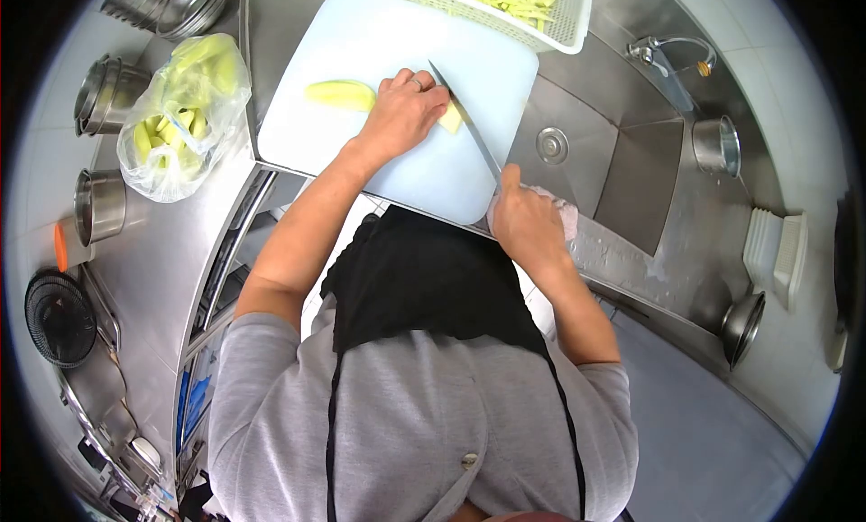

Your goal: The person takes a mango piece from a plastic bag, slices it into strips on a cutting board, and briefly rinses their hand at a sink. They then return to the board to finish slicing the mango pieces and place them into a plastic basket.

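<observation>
My left hand (403,111) presses a pale yellow piece of peeled vegetable (451,119) down on the white cutting board (361,44). My right hand (526,222) grips the handle of a knife (465,118), whose blade runs up across the board and rests against that piece. A second, larger peeled piece (341,94) lies on the board just left of my left hand.
A white basket (564,30) of yellow cut strips stands at the board's far edge. A plastic bag (185,116) of peeled pieces lies to the left, beside metal pots (99,206). A steel sink (622,161) with a tap (667,48) is on the right.
</observation>
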Demonstrator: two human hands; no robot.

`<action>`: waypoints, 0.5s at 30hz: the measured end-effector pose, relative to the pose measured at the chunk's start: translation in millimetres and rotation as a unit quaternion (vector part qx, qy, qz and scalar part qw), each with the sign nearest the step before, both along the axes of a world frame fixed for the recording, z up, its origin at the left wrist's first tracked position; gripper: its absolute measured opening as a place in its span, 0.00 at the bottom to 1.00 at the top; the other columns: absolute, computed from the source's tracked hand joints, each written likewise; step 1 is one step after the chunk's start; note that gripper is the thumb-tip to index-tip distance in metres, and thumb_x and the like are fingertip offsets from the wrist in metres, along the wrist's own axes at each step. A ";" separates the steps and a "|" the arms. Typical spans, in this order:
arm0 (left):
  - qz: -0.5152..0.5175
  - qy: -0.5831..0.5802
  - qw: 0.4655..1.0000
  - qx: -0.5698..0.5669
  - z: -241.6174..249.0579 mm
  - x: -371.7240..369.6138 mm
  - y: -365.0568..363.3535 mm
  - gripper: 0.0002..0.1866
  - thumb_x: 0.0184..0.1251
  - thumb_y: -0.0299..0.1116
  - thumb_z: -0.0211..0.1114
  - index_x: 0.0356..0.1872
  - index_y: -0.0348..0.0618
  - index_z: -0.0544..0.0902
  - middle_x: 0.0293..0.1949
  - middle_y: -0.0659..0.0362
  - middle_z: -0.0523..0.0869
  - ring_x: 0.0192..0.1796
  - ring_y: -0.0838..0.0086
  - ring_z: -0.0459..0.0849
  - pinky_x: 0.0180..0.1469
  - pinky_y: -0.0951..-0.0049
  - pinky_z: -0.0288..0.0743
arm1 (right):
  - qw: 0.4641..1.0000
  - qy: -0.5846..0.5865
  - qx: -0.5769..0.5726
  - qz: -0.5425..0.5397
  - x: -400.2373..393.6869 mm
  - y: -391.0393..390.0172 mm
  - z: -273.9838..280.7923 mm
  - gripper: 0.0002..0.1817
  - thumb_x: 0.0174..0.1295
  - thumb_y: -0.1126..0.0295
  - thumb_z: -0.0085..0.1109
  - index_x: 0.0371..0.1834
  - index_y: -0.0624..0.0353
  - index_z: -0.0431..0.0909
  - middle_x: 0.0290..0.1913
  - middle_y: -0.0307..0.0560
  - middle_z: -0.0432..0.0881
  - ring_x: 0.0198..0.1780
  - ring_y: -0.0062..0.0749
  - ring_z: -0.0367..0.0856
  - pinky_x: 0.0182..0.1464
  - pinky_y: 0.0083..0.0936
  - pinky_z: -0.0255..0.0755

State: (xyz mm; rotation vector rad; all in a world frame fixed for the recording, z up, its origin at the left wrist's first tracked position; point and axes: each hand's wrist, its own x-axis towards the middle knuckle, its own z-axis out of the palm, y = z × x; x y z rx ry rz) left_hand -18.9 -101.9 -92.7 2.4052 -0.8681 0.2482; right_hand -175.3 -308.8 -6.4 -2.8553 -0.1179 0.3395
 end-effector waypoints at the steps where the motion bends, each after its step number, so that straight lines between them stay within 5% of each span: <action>1: 0.007 0.000 1.000 0.012 2.8 -1.3 -0.5 0.04 0.68 0.32 0.73 0.42 0.50 0.88 0.47 0.62 0.84 0.53 0.59 0.80 0.54 0.56 0.73 | 1.000 -0.004 -0.011 0.012 0.1 0.5 1.6 0.09 0.67 0.80 0.52 0.47 0.68 0.66 0.26 0.71 0.85 0.31 0.68 0.89 0.36 0.56 0.83; 10: 0.030 -0.027 0.999 0.008 2.4 1.9 0.6 0.03 0.68 0.32 0.72 0.40 0.50 0.88 0.40 0.63 0.85 0.49 0.62 0.82 0.49 0.56 0.75 | 0.999 -0.037 -0.012 0.028 19.2 3.8 -30.8 0.06 0.66 0.82 0.51 0.44 0.68 0.67 0.26 0.69 0.85 0.31 0.68 0.89 0.36 0.56 0.83; 15: 0.029 -0.017 0.999 0.021 5.7 -2.6 0.4 0.02 0.66 0.30 0.72 0.38 0.48 0.88 0.40 0.63 0.86 0.47 0.61 0.83 0.47 0.56 0.76 | 1.000 0.001 0.005 0.025 14.3 4.0 4.0 0.07 0.66 0.81 0.51 0.44 0.69 0.67 0.28 0.72 0.85 0.32 0.72 0.88 0.38 0.59 0.83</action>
